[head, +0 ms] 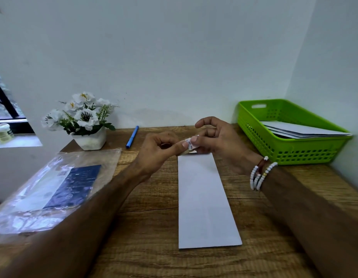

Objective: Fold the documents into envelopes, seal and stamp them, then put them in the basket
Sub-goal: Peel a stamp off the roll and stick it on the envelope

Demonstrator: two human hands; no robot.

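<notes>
Left hand: my left hand (160, 151) is up over the far end of the envelope, thumb and forefinger closed in a pinch on the stamp's left side.
Right hand: my right hand (220, 141) comes in from the other side. The thumb is clamped down on the same stamp, the forefinger is lifted and the other fingers are loosely curled.
Stamp: the little stamp (191, 144) is held between both hands, just above the envelope's far edge. There's a tan bit under it, maybe backing paper, but it's too blurry for me to call.
Envelope: the long white envelope (204, 201) lies flat on the table (150, 237), plain side up, running straight away from me.
Basket: the green basket (294, 155) sits in the far right corner against the wall, well apart from the envelope.
Stack: a few white envelopes (302, 131) are lying in the basket.
Pen: the blue pen (132, 137) is near the back wall, between the flower pot and my hands.
Flower pot: white flowers in a white flower pot (84, 121), back left.
Plastic bag: a clear plastic bag (53, 187) with a dark blue card inside sits on the left, right beside my left forearm.
Bracelets: beaded bracelets (260, 175) on my right wrist.
</notes>
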